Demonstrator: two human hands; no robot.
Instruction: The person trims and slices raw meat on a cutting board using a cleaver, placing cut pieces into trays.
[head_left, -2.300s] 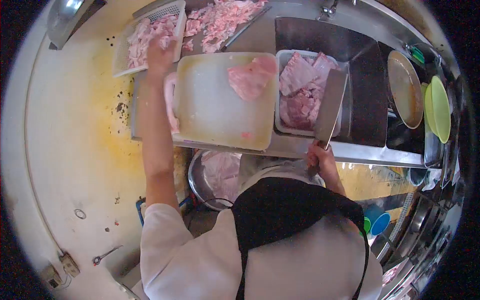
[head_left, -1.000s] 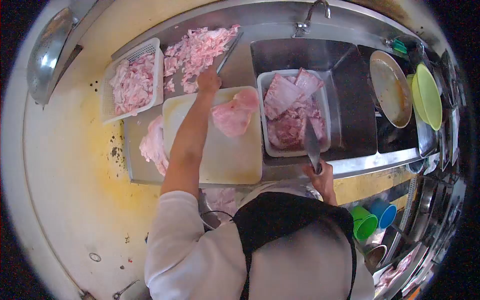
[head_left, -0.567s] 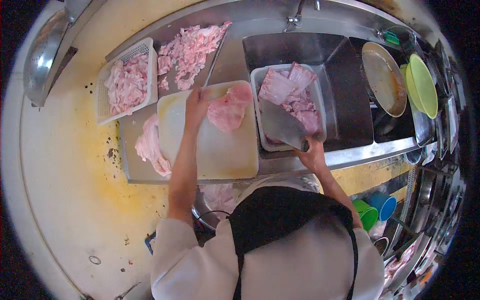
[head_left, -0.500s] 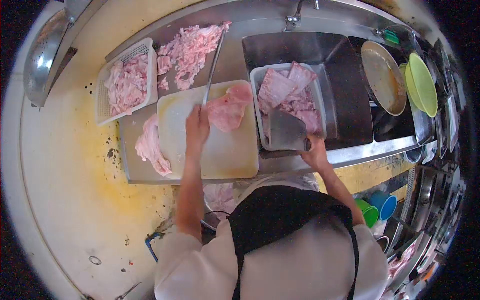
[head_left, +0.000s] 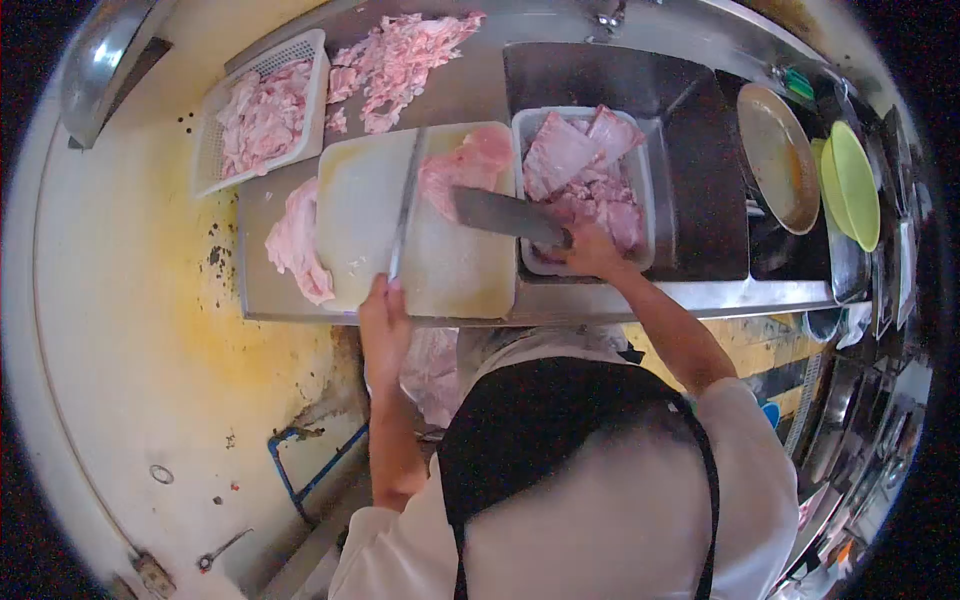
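Observation:
My left hand (head_left: 385,325) is closed on the handle of a long metal sharpening steel (head_left: 408,200), at the near edge of the white cutting board (head_left: 450,280). The rod points away from me over the board. My right hand (head_left: 595,252) grips a cleaver (head_left: 505,215), its dark blade pointing left over the board's right side, apart from the steel. Just beyond the blade, partly covered by it, lies a pink piece of meat (head_left: 465,165). Another pale slab (head_left: 297,245) rests against the board's left edge.
Right of the board, a white basket (head_left: 648,200) of meat pieces stands in the sink (head_left: 700,170). A second white basket (head_left: 318,100) of trimmings sits at the far left, beside a loose heap of scraps (head_left: 405,60). Farther right are a round pan (head_left: 775,150) and green bowls (head_left: 850,185).
My left hand has drawn the steel nearer my body. The cleaver has swung from above the sink basket to over the board, its blade now seen narrower. The whole view has shifted a little.

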